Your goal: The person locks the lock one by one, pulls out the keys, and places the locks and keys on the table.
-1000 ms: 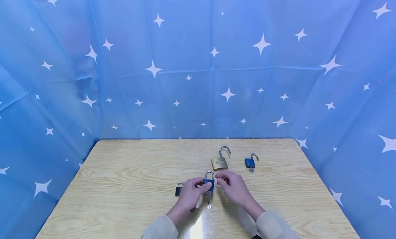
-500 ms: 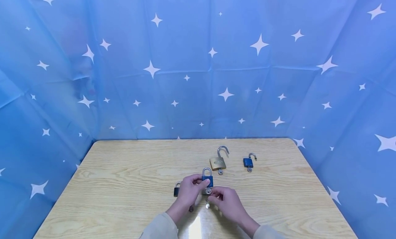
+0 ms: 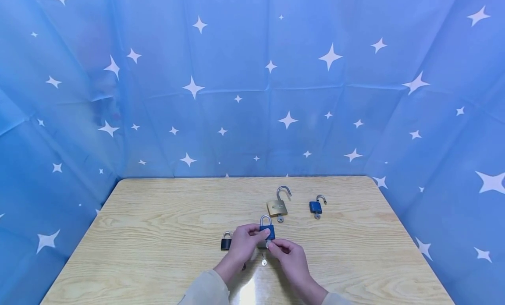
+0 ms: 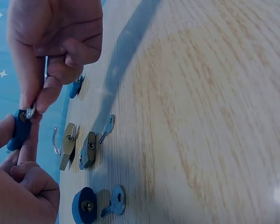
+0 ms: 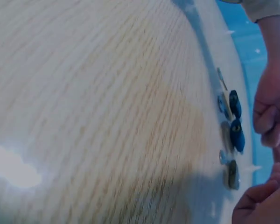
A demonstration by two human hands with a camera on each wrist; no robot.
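Observation:
My left hand (image 3: 241,246) holds a blue padlock (image 3: 267,232) upright above the table, its silver shackle closed and pointing up. Below the lock, my right hand (image 3: 293,260) pinches a small key (image 4: 31,112) between thumb and index finger. In the left wrist view that key meets the keyhole face of the padlock; how deep it sits is hidden by the fingers. Partly behind the hands lies a brass-sided padlock (image 4: 88,151), with a loose key (image 3: 264,262) in front of it. A black padlock (image 3: 226,242) with closed shackle lies left of my left hand.
Farther back lie a large brass padlock (image 3: 277,207) and a small blue padlock (image 3: 315,207), both with open shackles and keys inserted. Another loose key (image 4: 116,201) lies by the dark padlock. A blue star-patterned curtain (image 3: 252,99) surrounds the wooden table (image 3: 165,217).
My right hand has moved from beside the shackle down to the key under the blue padlock and now pinches it. My left hand keeps holding the lock at nearly the same place.

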